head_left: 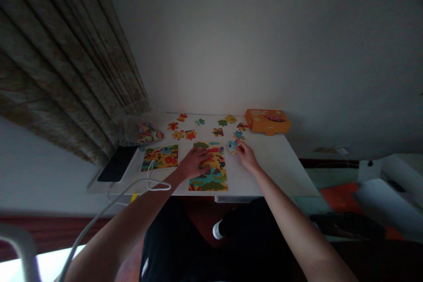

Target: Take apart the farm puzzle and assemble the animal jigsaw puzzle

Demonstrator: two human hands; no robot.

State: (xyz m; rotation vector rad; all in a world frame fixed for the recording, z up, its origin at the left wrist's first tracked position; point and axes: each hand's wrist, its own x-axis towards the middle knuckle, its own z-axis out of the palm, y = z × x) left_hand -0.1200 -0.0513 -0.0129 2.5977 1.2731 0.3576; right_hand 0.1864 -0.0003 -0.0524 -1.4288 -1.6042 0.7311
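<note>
My left hand (195,163) lies flat, fingers spread, on a partly joined jigsaw puzzle (211,182) near the table's front edge. Part of the puzzle is hidden under it. Just right of the puzzle, my right hand (246,155) pinches a light-blue puzzle piece (232,146) by its right side. Another blue piece (238,135) lies right behind that one. Farther back are several loose pieces, among them a green piece (222,123), a yellow piece (230,119) and an orange-red piece (191,135). A picture card (160,157) with animals lies left of my left hand.
An orange box (268,121) stands at the table's back right. On the left are a clear plastic bag (145,130) with colourful contents and a dark-screened device (118,164). A white cable (132,185) loops over the front left edge. A curtain (76,53) hangs at left.
</note>
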